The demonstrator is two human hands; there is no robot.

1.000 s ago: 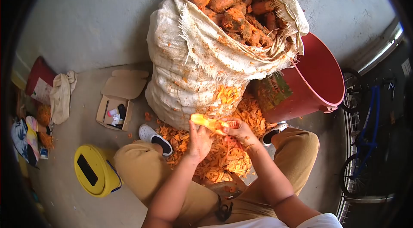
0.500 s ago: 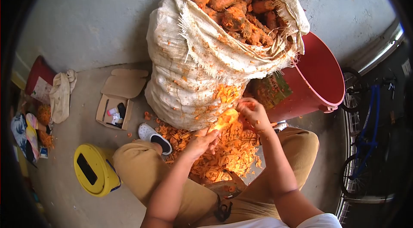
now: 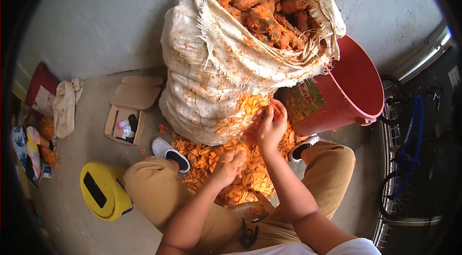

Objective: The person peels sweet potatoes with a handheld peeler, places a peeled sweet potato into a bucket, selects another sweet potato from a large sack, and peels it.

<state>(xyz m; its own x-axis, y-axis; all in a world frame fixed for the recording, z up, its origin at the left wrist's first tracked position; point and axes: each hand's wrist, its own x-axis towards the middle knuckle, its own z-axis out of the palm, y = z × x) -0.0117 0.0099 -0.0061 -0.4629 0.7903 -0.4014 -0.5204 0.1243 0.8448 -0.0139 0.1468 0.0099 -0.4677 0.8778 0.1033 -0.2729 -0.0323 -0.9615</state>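
My left hand (image 3: pixel 229 167) is closed around the lower end of an orange root that looks like a carrot (image 3: pixel 249 140), which tilts up toward the sack. Beside its upper end, my right hand (image 3: pixel 272 130) has its fingers curled; a small reddish thing shows at the fingertips, too unclear to name. Under both hands a heap of orange peelings (image 3: pixel 250 180) covers the floor between my legs. In front of me stands a large white woven sack (image 3: pixel 192 72), its mouth rolled back over many soiled orange roots (image 3: pixel 262 17).
A red bin (image 3: pixel 358 82) stands right of the sack. To the left are an open cardboard box (image 3: pixel 137 92) with small items and a yellow lidded bucket (image 3: pixel 113 185) with a dark phone-like slab (image 3: pixel 95 190) on top. A blue bicycle (image 3: pixel 414 149) is at far right.
My right hand has moved left and slightly down, closer to the root. The root in my left hand now stands more upright and is partly covered by the right hand.
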